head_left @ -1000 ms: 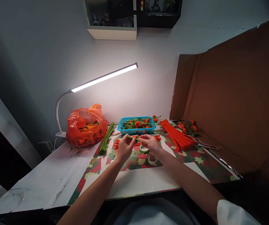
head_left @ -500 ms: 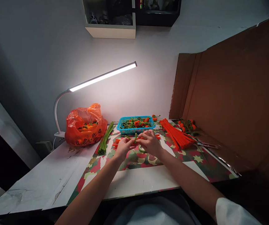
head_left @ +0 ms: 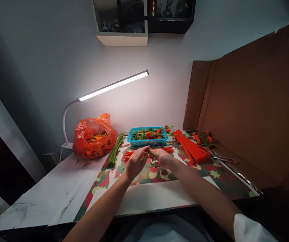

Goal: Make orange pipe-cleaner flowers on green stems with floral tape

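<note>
Together, left hand (head_left: 135, 162), right hand (head_left: 163, 159), grip pinched on green strip (head_left: 152, 153)

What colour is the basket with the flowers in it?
The basket is bright blue; the head view shows it best.

Left hand (head_left: 135, 163) and right hand (head_left: 163, 158) hold a green strip (head_left: 152, 153).

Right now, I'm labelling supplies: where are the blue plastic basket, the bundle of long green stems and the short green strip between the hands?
Blue plastic basket (head_left: 139, 143), head view: front wall.
Bundle of long green stems (head_left: 115, 151), head view: mid-length.
Short green strip (head_left: 153, 153), head view: its visible middle.
</note>
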A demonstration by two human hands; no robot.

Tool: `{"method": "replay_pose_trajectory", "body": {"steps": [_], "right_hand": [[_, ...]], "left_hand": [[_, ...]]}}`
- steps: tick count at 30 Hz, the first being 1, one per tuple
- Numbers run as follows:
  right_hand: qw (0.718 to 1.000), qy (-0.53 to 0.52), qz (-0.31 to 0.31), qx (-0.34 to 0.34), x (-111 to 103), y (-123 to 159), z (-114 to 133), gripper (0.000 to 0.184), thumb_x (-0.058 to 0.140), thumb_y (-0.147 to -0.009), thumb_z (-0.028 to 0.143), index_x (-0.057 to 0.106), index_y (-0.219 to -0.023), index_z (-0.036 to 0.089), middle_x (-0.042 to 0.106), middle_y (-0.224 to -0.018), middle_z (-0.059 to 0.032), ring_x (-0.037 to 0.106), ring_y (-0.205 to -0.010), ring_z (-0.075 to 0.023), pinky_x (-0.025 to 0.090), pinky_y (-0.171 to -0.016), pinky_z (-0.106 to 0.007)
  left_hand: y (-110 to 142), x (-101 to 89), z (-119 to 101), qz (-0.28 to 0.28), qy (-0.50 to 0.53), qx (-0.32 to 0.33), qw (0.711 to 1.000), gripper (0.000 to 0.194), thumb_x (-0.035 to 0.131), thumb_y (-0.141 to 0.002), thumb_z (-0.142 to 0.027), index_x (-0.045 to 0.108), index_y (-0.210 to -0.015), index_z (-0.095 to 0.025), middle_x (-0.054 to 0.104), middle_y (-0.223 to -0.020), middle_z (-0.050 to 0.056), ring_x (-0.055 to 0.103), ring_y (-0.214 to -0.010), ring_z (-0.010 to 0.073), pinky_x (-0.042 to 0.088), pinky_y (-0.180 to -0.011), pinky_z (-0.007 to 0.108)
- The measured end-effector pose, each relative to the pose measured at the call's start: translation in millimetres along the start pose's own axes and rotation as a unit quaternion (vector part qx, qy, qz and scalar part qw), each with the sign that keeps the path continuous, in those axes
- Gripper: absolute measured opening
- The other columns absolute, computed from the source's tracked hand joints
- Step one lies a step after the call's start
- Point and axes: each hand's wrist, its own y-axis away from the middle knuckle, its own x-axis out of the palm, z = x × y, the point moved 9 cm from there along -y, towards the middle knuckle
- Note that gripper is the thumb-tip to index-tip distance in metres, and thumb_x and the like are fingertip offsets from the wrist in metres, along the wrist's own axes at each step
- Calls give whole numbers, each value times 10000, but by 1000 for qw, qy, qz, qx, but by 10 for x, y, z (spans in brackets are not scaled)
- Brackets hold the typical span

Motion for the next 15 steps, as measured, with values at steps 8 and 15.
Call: {"method": "replay_pose_trajectory", "body": {"steps": [8,15], "right_hand": [[988,-20,-124,-89,-275,57,129,345,673,-664,485,642,-770,157,582,-677,-7,474,-583,-107,354,-542,-235],[800,426,-185,-379,-6,461,662,103,589,-822,280,674,-842,226,611,-849,-40,503,-830,-183,338,-764,-329]], "left_hand": [[-5,-13,446,-80,164,-165,969,295,688,-691,-422,535,-667,-171,697,-746,60,650,-663,172,528,-630,290],[62,59,655,-89,244,-268,928,369,775,-574,-422,560,-672,-138,652,-640,19,655,-637,169,555,-690,337]]}}
